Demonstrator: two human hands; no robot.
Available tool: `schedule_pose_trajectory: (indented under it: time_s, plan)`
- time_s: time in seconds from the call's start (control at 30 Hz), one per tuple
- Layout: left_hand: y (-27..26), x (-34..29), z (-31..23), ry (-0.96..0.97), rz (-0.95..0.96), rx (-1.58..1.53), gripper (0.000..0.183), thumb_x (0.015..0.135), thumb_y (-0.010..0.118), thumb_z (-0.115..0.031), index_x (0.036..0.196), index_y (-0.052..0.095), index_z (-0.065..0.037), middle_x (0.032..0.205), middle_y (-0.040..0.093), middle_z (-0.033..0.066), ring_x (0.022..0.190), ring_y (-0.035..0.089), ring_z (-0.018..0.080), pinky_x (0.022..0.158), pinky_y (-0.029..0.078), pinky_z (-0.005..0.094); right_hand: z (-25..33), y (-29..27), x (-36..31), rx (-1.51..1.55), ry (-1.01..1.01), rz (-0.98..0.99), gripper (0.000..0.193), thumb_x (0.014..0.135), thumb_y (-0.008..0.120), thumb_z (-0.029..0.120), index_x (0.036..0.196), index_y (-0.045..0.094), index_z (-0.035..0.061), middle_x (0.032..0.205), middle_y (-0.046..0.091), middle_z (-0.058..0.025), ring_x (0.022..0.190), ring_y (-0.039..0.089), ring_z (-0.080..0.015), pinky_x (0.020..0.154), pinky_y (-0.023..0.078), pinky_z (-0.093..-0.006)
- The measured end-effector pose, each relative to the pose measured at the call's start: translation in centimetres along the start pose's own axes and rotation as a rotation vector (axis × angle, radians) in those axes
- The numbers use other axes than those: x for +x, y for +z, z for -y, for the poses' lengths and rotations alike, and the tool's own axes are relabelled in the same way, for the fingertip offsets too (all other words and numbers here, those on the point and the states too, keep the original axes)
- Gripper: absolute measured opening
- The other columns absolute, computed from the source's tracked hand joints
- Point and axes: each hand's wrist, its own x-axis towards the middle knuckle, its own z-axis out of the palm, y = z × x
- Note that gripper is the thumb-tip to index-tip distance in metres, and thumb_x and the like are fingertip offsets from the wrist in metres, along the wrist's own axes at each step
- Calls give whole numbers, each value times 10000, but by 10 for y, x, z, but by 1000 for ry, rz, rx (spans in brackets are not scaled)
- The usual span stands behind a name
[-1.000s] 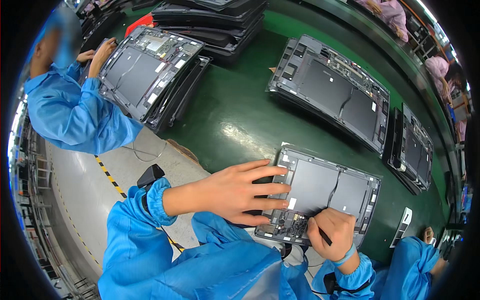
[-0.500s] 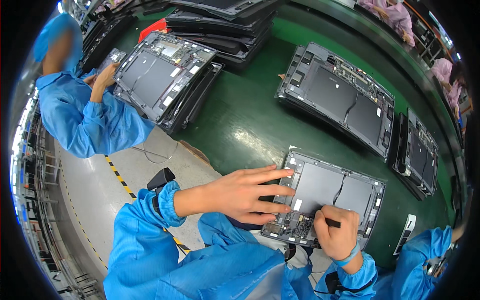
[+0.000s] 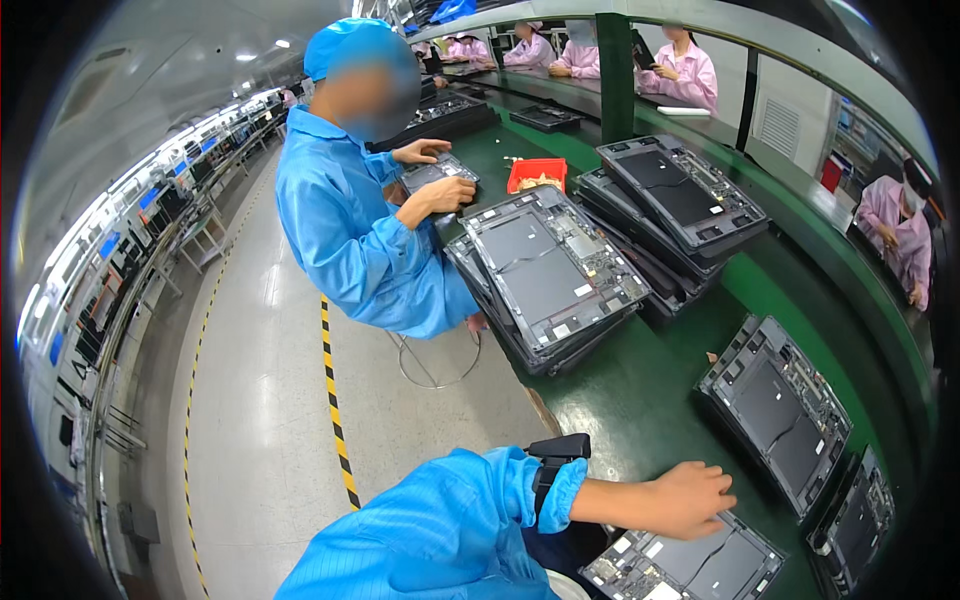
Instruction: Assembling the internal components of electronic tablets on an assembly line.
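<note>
1. The green workbench (image 3: 650,405) stretched out before me, bearing everything listed below except the co-worker and my sleeve.
2. Beyond my left arm sat a co-worker in blue (image 3: 340,225), both hands at a smaller dark part (image 3: 440,172).
3. My blue left sleeve (image 3: 420,530) rose from the lower edge and slanted rightward, a black strap (image 3: 545,490) round its cuff.
4. A near stack (image 3: 550,270) of opened devices stood beside the co-worker, with a right-hand stack (image 3: 780,420) beyond my hand.
5. My own opened device (image 3: 715,565) lay face up at the bench's near side, its circuitry toward the lower left, its dark panels toward the right. The view cut it off, so I couldn't fix its long axis.
6. My left hand (image 3: 685,500) hung palm down over its far edge, wrist nearly level, fingers parted and loosely bent, grasping nothing I could see. Contact was unclear. My right hand was out of sight; I couldn't tell its grip.
7. White labels (image 3: 655,549) dotted my device, any print too small to read.
</note>
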Motion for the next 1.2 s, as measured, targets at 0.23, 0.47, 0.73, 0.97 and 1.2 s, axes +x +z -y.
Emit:
schedule_pose_trajectory:
  time_s: [0.23, 0.47, 0.73, 0.97, 1.2]
  plan:
    - [-38, 5, -19, -273, 444, -60, 490, 930, 610, -435, 1067, 581, 34, 975, 588, 199, 920, 600, 385, 787, 504, 491, -13, 17, 2, -378, 268, 224, 283, 853, 640, 239, 1025, 728, 32, 993, 656, -290, 922, 608, -476, 894, 459, -524]
    - [-96, -50, 15, -160, 544, -534, 483, 1005, 549, -458, 1091, 447, 6, 1027, 514, 173, 921, 533, 295, 806, 440, 407, -10, 20, 10, -104, 398, 257, 168, 818, 673, 156, 690, 625, 58, 721, 636, -173, 706, 620, -364, 653, 457, -465]
    - [-191, -126, -12, -827, -58, -832, 567, 961, 667, -198, 1449, 409, -70, 1301, 523, 22, 1137, 521, 120, 964, 447, 298, -9, 15, 49, 224, -64, 41, 119, 780, 644, -23, 697, 558, -13, 685, 527, -162, 682, 520, -378, 691, 447, -464]
    - [-255, -129, 43, -670, -1077, -767, 379, 1018, 530, -192, 1329, 483, 20, 1184, 630, 91, 1022, 641, 180, 899, 517, 301, -8, 4, 42, 187, 89, -112, 84, 848, 608, -31, 766, 607, -46, 743, 590, -189, 690, 569, -377, 685, 488, -421]
    - [-288, -122, 141, -715, -1093, -208, 476, 972, 587, -324, 1252, 560, 60, 1168, 641, 138, 1064, 602, 225, 953, 469, 360, -19, 5, 43, 80, 186, -613, 88, 910, 568, 3, 909, 637, -50, 757, 614, -136, 682, 569, -288, 653, 475, -378]
